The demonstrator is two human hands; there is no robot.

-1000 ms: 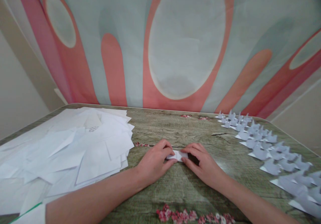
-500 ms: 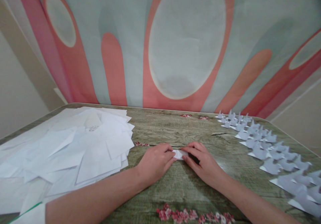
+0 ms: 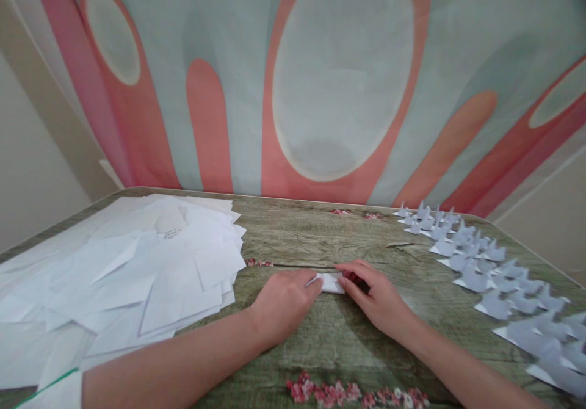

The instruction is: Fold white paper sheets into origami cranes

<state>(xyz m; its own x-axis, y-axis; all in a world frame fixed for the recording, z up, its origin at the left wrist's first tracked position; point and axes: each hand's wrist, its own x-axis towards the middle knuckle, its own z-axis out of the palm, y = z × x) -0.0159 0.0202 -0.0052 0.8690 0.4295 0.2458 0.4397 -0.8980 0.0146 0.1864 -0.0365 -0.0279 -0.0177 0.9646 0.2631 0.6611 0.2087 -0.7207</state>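
A small folded piece of white paper [image 3: 331, 284] lies at the middle of the table between my two hands. My left hand [image 3: 288, 302] is closed on its left end, thumb and forefinger pinching the edge. At the other end, my right hand [image 3: 368, 290] pinches the right edge, its thumb on the paper and the forefinger curled just behind. My fingertips cover both ends of the paper. Its folds are too small to make out in full.
A wide, loose pile of white paper sheets [image 3: 183, 275] spreads over the table's left side. Rows of folded white paper cranes [image 3: 473, 278] stand along the right side. The wood-patterned table [image 3: 293, 232] meets a patterned backdrop [image 3: 343, 91] at its far edge.
My left hand has turned slightly, its fingers now more curled over the paper's left end. The paper has shifted a little to the right, and its top face looks different.
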